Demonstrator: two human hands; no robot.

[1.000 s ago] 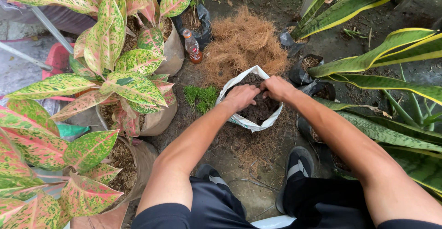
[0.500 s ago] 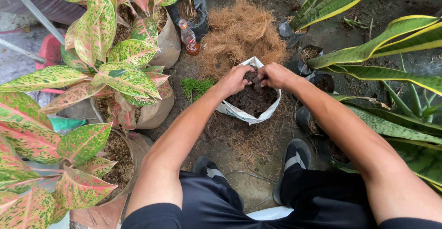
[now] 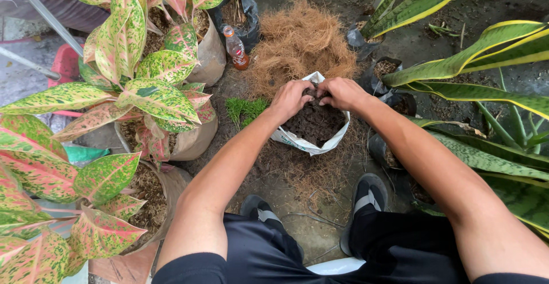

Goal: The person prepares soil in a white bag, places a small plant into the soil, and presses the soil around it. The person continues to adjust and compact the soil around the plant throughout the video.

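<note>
Left: potted plants with pink-green leaves [image 3: 131, 84], crowded near the work. Centre: white grow bag [image 3: 311, 141] on the ground, seen mostly filled with dark soil; topping-up is judged unfinished. Left hand [image 3: 291, 98] and right hand [image 3: 342, 92], fingers curled into soil at the far rim, nearly touching. Behind: coir pile [image 3: 303, 38]. Right: long striped leaves [image 3: 474, 95]; room tight.
</note>
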